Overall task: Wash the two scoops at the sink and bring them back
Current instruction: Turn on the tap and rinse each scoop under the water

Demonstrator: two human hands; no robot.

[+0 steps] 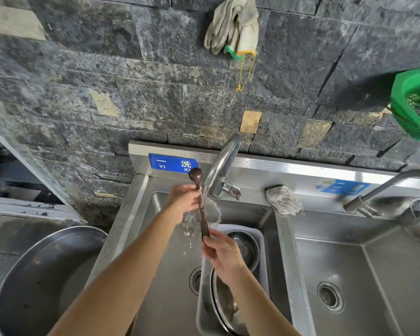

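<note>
A long dark brown scoop (200,204) stands nearly upright over the left basin of the steel sink (141,190), its round bowl end (195,173) at the top. Water runs from the curved tap (224,156) onto its handle. My left hand (183,201) grips the upper part of the handle just below the bowl. My right hand (220,253) pinches the lower end. Whether a second scoop lies against the first in my hands, I cannot tell.
A grey tub (262,238) holding steel bowls (245,248) sits in the left basin under my right hand. A rag (283,200) lies on the sink ledge. The right basin has a second tap (393,187). A big steel pot (41,275) stands left; a green basket (415,105) hangs right.
</note>
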